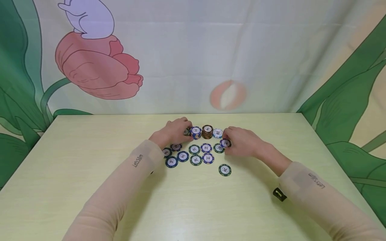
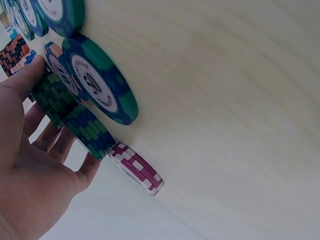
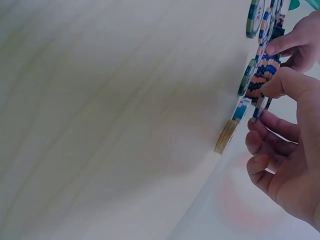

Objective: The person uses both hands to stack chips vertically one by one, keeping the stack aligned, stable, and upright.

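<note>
A right hand (image 1: 242, 142) pinches a blue chip (image 1: 225, 143) at its nine o'clock as a left hand (image 1: 175, 130) curls round a green stack (image 2: 54, 95) at its three, where a thumb nudge might topple the adjoining blue stack (image 1: 196, 133).

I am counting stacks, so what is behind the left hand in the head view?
The left wrist view shows a dark green stack, a blue-and-green stack and a maroon-and-white stack there. Their undersides and inner faces are covered.

Wrist cams nr chips (image 1: 206, 148), head hi
</note>
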`<state>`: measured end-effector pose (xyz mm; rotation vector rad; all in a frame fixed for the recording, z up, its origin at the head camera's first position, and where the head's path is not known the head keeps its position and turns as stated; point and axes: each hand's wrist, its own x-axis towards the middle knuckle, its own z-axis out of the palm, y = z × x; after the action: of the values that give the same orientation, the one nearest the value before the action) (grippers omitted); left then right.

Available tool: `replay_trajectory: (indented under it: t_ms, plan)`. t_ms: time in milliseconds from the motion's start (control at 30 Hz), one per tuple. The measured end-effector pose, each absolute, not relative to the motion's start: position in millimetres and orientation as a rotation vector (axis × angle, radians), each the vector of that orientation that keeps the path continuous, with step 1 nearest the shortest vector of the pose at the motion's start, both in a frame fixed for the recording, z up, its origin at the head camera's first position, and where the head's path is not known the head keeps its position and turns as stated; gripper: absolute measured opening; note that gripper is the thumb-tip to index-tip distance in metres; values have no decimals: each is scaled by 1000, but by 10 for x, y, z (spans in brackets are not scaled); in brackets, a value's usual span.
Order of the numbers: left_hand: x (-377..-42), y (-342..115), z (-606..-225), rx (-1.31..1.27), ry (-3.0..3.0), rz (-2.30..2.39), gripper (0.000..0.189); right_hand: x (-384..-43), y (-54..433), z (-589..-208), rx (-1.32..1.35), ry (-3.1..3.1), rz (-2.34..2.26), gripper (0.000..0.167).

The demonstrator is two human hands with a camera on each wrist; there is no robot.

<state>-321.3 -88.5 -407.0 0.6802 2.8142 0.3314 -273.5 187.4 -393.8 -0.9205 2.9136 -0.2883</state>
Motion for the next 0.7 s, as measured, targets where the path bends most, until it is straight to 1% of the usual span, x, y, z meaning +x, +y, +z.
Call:
replay_trajectory:
  t_ms: [300, 700]
  plan:
    - [-3184, -882, -4061, 682, 2820, 346, 55, -2736, 1690, -3879, -1009, 2965, -288, 42]
    - [-3188, -902, -4071, 674, 2828, 364, 54, -2818, 1385, -3850, -1163, 2983, -224, 41]
